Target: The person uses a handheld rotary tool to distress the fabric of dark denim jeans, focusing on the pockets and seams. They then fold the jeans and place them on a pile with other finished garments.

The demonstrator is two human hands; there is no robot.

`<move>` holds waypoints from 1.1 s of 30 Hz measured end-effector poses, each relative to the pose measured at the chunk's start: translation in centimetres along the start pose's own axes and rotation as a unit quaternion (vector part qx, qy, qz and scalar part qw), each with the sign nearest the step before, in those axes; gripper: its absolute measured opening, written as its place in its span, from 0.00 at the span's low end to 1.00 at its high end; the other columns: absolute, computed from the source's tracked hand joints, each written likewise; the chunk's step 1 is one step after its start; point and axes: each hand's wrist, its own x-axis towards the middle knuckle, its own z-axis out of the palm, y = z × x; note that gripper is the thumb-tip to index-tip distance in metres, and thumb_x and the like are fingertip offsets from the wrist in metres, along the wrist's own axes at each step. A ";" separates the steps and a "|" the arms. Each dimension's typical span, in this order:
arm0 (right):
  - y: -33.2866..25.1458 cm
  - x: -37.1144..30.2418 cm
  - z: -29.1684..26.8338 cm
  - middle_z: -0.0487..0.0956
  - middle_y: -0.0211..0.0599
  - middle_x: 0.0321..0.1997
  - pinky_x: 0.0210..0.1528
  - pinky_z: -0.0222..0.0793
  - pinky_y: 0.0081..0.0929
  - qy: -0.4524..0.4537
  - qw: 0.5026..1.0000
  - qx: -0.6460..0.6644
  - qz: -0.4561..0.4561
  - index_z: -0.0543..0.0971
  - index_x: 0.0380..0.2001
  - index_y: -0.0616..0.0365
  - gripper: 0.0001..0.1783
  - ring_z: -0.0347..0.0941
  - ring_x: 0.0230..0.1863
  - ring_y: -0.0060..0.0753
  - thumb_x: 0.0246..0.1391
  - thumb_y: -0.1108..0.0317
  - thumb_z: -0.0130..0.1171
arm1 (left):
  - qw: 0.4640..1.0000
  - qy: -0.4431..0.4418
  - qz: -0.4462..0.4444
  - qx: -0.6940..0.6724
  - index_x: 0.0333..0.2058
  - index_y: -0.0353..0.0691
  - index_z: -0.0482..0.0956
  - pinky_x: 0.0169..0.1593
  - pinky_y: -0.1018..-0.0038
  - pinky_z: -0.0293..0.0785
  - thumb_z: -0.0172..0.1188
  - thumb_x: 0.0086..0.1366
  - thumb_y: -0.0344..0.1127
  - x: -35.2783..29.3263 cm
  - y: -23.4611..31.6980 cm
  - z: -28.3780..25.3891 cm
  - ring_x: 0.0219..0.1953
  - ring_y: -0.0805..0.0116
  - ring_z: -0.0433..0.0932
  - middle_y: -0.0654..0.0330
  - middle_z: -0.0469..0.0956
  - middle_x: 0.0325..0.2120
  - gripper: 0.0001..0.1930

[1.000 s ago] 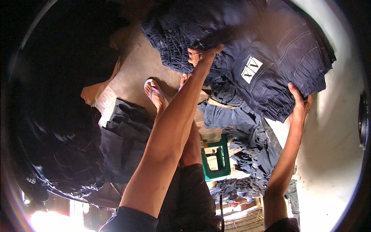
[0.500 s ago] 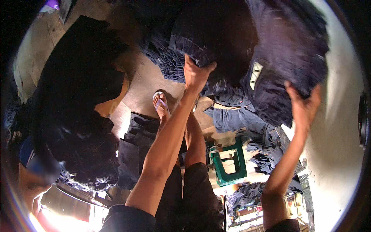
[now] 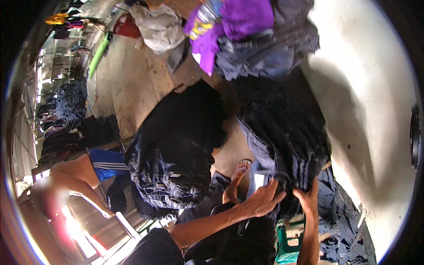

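Note:
My left hand [image 3: 261, 199] lies flat with fingers spread against the lower end of a tall stack of folded dark blue jeans [image 3: 287, 132]. My right hand [image 3: 308, 199] presses on the same stack from the right, fingers closed on its bottom edge. The stack leans against a pale wall [image 3: 366, 101]. My foot in a sandal [image 3: 239, 170] shows on the concrete floor just left of the stack.
A second big pile of dark jeans [image 3: 176, 150] stands left of my arms. Purple cloth [image 3: 238, 26] and grey garments lie on top at the far end. A green plastic stool [image 3: 289, 240] stands below. Another person in blue shorts [image 3: 106, 164] crouches at the left.
My view has swung left and up along the floor. Both hands have come closer together and lower in the picture, now at the bottom of the dark jeans stack.

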 end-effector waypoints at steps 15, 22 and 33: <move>-15.1 -32.3 -1.6 0.74 0.47 0.69 0.68 0.74 0.48 0.144 0.914 0.370 -0.082 0.59 0.77 0.60 0.72 0.76 0.65 0.49 0.34 0.42 0.88 | 0.879 -0.040 0.469 0.074 0.79 0.36 0.51 0.56 0.49 0.81 0.52 0.76 0.34 -26.9 10.2 0.2 0.51 0.25 0.80 0.18 0.49 0.73 0.37; -14.9 -46.0 2.4 0.76 0.41 0.68 0.72 0.66 0.42 0.302 0.757 0.579 -0.005 0.64 0.76 0.57 0.49 0.73 0.65 0.41 0.56 0.49 0.69 | 0.827 -0.108 0.487 0.260 0.76 0.25 0.19 0.62 0.55 0.78 0.67 0.67 0.48 -36.6 16.7 3.6 0.57 0.32 0.82 0.24 0.75 0.61 0.65; -2.5 -58.9 1.0 0.57 0.62 0.82 0.82 0.53 0.45 0.465 0.577 0.663 -0.105 0.30 0.81 0.70 0.80 0.56 0.81 0.51 0.54 0.38 0.76 | 0.652 -0.325 0.593 0.344 0.74 0.33 0.68 0.65 0.54 0.74 0.62 0.71 0.66 -42.4 19.3 22.2 0.62 0.37 0.79 0.36 0.61 0.76 0.47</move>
